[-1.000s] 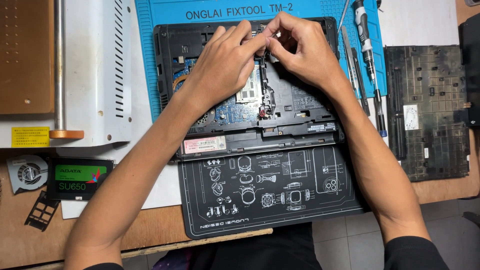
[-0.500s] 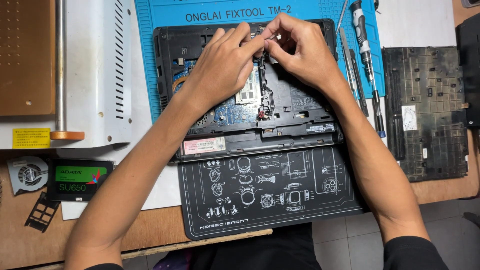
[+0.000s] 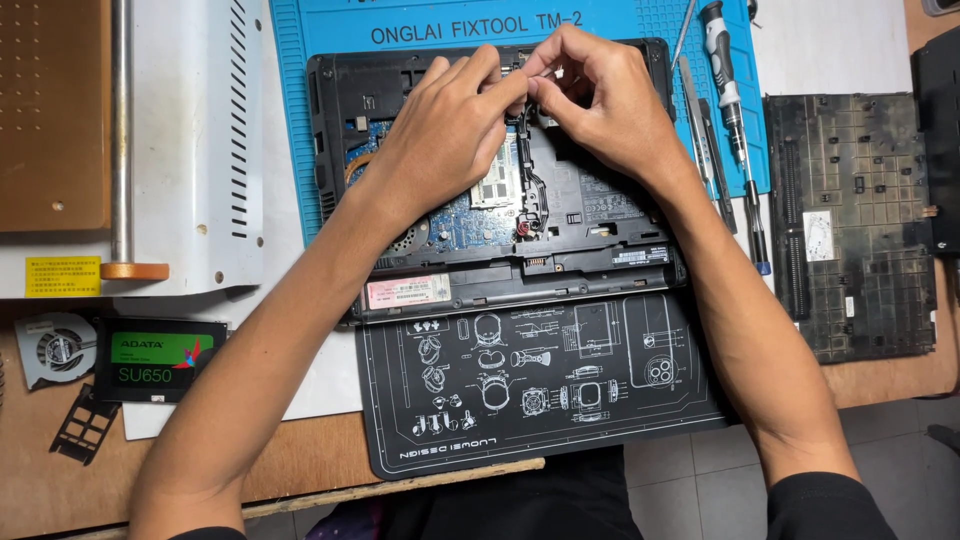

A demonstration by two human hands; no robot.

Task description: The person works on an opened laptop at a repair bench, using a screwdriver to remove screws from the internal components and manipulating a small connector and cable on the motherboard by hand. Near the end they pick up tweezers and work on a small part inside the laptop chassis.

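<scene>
Barely moved: both hands' fingers (image 3: pixel 520 85) still pinch small part over opened laptop (image 3: pixel 600 200).

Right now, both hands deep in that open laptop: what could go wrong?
1. Left hand and right hand pinch a small part at the top edge of the open laptop; it could slip inside.
2. The left hand hovers over the exposed circuit board; pressure might damage it.
3. A sleeve could knock the screwdriver.
</scene>
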